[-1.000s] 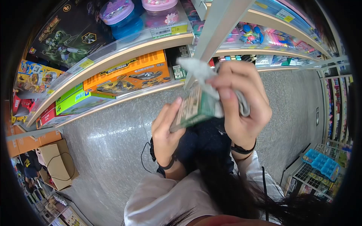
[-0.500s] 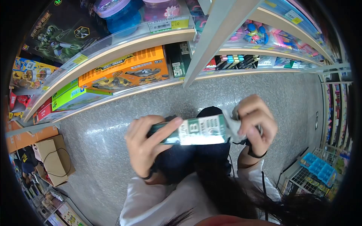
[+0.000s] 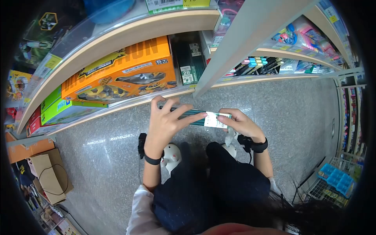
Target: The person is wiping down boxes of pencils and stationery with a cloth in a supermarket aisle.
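A slim dark green pencil box (image 3: 198, 117) with a white label lies level between my two hands, in front of the lower shelf. My left hand (image 3: 168, 123) grips its left part, the index finger stretched along the side to the label. At the other end, the thumb of my right hand (image 3: 243, 126) presses on the label with the fingers behind. A crumpled pale grey cloth (image 3: 231, 137) hangs below my right hand; how it is held is partly hidden. Similar green boxes marked 2B (image 3: 188, 74) stand in the shelf just beyond.
The wooden shelf edge (image 3: 129, 102) and a grey upright post (image 3: 235, 47) stand close ahead. Left of the green boxes is an orange toy box (image 3: 121, 74). A cardboard box (image 3: 53, 176) sits on the floor at left, a blue divided tray (image 3: 337, 178) at right.
I have leaned closer to the shelf. The pencil box has moved forward and turned, showing a narrower side. My right hand has shifted from the cloth beside the box onto the box's end.
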Demonstrator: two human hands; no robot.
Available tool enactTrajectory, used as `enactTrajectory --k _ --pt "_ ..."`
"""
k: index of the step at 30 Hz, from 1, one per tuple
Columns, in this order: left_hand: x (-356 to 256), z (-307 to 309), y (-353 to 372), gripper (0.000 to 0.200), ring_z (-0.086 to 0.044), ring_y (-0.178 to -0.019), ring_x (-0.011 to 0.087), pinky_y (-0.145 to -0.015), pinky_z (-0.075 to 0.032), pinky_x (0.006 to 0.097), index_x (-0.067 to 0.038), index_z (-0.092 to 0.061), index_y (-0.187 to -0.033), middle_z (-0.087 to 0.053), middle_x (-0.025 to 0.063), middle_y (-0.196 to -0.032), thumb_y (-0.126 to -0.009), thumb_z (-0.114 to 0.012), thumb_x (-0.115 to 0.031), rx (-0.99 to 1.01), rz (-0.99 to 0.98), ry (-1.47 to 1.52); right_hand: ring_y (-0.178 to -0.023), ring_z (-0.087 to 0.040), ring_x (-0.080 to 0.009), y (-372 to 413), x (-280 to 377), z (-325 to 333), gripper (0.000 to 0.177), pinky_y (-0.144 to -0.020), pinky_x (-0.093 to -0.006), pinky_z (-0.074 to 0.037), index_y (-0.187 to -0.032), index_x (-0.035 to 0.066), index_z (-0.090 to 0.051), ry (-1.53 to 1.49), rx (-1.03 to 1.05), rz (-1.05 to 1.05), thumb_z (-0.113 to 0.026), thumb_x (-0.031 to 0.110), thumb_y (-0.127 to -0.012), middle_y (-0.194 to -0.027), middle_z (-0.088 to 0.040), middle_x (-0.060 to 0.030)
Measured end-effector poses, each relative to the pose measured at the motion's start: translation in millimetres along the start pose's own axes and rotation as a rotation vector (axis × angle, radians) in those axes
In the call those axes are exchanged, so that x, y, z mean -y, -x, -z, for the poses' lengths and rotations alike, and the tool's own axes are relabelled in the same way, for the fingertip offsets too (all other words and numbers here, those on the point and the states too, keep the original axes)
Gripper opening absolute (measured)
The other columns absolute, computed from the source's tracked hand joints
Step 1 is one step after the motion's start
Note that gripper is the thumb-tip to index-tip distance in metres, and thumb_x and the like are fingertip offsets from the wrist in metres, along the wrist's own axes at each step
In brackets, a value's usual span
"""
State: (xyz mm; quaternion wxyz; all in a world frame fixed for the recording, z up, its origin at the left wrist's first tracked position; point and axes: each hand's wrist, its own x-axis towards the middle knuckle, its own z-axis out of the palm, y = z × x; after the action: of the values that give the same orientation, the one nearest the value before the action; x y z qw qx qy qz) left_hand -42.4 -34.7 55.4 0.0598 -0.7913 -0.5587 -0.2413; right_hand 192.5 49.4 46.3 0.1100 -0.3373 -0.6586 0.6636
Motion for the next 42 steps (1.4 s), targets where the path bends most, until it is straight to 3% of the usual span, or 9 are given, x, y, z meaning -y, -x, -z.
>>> enactTrajectory --k 3,7,13,15,19,24,30,34,42 --pt "-4.3 -23.6 0.6 0.047 -0.048 -0.103 0.0177 -0.088 -0.031 0.0379 -0.038 -0.069 -0.098 -0.061 -0.0118 -0.095 -0.054 -0.074 -0.021 -0.115 0.136 0.151 -0.059 -0.048 -0.0039 12.4 -19.5 -1.8 0.027 -0.053 -0.0186 -0.039 -0.095 0.0 -0.06 -0.178 0.024 -0.129 -0.053 0.026 -0.092 -0.07 -0.053 0.0021" --pt "-17.5 -54.5 -0.7 0.04 -0.046 -0.11 0.0212 -0.091 -0.03 0.0376 -0.034 -0.07 -0.094 -0.056 -0.0001 -0.113 -0.06 -0.076 -0.015 -0.247 0.246 0.363 -0.07 -0.054 -0.0057 49.4 -33.4 5.9 0.031 -0.058 -0.0196 -0.044 -0.104 -0.002 -0.059 -0.25 0.031 -0.251 -0.055 0.025 -0.09 -0.082 -0.06 -0.0015" --pt "-14.8 -89.0 -8.8 0.038 -0.048 -0.111 0.029 -0.091 -0.04 0.0383 -0.009 -0.057 -0.111 -0.052 0.0106 -0.115 -0.075 -0.066 0.0 -0.248 0.342 0.727 -0.067 -0.053 -0.008 112.9 -38.0 40.8 0.023 -0.06 -0.0237 -0.042 -0.098 0.001 -0.063 0.079 -0.255 -0.087 -0.057 0.02 -0.088 -0.078 -0.059 -0.0009" --pt "-11.7 -97.2 -11.0 0.035 -0.047 -0.113 0.0302 -0.094 -0.038 0.039 -0.004 -0.047 -0.117 -0.05 0.0148 -0.117 -0.084 -0.058 -0.006 -0.31 0.431 1.002 -0.067 -0.053 -0.0076 115.6 -23.7 47.3 0.021 -0.059 -0.0235 -0.041 -0.096 0.002 -0.063 0.119 -0.398 -0.225 -0.057 0.021 -0.089 -0.075 -0.059 -0.0011" --pt "-6.7 -103.5 -21.0 0.039 -0.043 -0.119 0.0304 -0.098 -0.035 0.0382 0.0 -0.037 -0.126 -0.047 0.0176 -0.124 -0.092 -0.046 -0.016 -0.328 0.522 1.111 -0.064 -0.051 -0.0062 68.1 3.3 42.2 0.025 -0.057 -0.0215 -0.041 -0.091 0.002 -0.062 0.198 -0.506 -0.273 -0.055 0.026 -0.09 -0.069 -0.055 0.001" --pt "5.8 -113.4 -31.9 0.053 -0.036 -0.127 0.0309 -0.105 -0.025 0.0361 0.0 -0.037 -0.132 -0.04 0.019 -0.135 -0.098 -0.022 -0.038 -0.191 0.54 1.291 -0.066 -0.051 -0.006 3.9 0.3 46.0 0.031 -0.059 -0.0204 -0.041 -0.093 0.002 -0.061 0.204 -0.435 -0.211 -0.053 0.032 -0.091 -0.071 -0.054 0.0012" --pt "7.6 -114.0 -36.7 0.059 -0.031 -0.131 0.0288 -0.108 -0.021 0.0354 0.0 -0.037 -0.134 -0.038 0.0185 -0.137 -0.098 -0.019 -0.044 -0.076 0.609 1.336 -0.067 -0.05 -0.0054 -43.1 -0.4 43.2 0.046 -0.061 -0.0185 -0.043 -0.112 -0.006 -0.056 0.038 -0.317 -0.213 -0.05 0.035 -0.093 -0.079 -0.055 -0.0003" --pt "5.6 -116.5 -43.3 0.064 -0.027 -0.133 0.0284 -0.11 -0.018 0.0358 -0.001 -0.036 -0.135 -0.033 0.0175 -0.14 -0.097 -0.017 -0.048 -0.213 0.585 1.512 -0.068 -0.052 -0.0066 -55.0 -1.5 43.6 0.044 -0.062 -0.0193 -0.044 -0.112 -0.005 -0.056 0.026 -0.267 -0.17 -0.049 0.035 -0.093 -0.08 -0.055 -0.0008" --pt "19.2 -128.2 -45.0 0.071 -0.024 -0.134 0.0279 -0.11 -0.016 0.0379 -0.005 -0.031 -0.139 -0.026 0.0127 -0.145 -0.094 -0.011 -0.056 -0.084 0.574 1.439 -0.074 -0.055 -0.011 -78.5 8.0 62.7 0.029 -0.072 -0.0256 -0.044 -0.098 -0.001 -0.059 -0.115 -0.138 -0.191 -0.045 0.025 -0.095 -0.077 -0.058 -0.0033"
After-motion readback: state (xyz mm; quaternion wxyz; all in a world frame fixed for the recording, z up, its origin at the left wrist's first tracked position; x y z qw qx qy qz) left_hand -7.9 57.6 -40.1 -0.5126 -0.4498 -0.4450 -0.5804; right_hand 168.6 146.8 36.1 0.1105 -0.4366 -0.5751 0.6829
